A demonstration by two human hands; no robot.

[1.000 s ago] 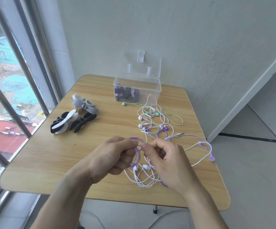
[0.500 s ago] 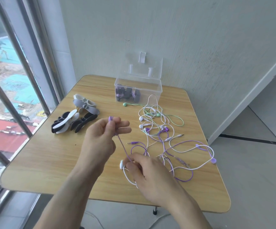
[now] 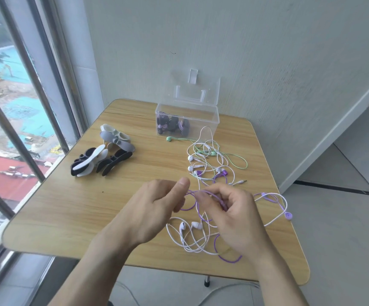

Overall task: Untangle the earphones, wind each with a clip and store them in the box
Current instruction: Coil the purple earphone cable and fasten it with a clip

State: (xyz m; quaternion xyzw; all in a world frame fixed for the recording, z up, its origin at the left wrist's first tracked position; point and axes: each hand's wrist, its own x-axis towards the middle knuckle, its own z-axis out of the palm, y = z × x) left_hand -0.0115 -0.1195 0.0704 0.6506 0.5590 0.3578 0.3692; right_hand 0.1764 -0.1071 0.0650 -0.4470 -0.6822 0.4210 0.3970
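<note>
Pinching a purple cable (image 3: 203, 192) between them, both hands sit just in front of the box side of things, so I'll use the clear box (image 3: 186, 120) as the landmark. Nearest to me, well in front of the box, white earbuds (image 3: 189, 226) and loops of white and purple cord lie slack on the table (image 3: 68, 213), probably dropped there so the snag can be worked loose without tension. Just past that, the left hand (image 3: 154, 208) pinches the purple cable with thumb against fingers, and the right hand (image 3: 234, 215) has its fingers curled round the same strand a bit further along, looks like they're holding a short stretch taut to trace where it runs. Closer to the box, another tangle (image 3: 210, 164) of white, green and purple earphones waits, one green earbud (image 3: 169, 139) lying just in front of the box wall. Left of the box, the clips (image 3: 104, 159) are piled together, handy for winding later. Box lid stands open against the wall, with some dark wound bundles already inside, so a few are done I'd guess
</note>
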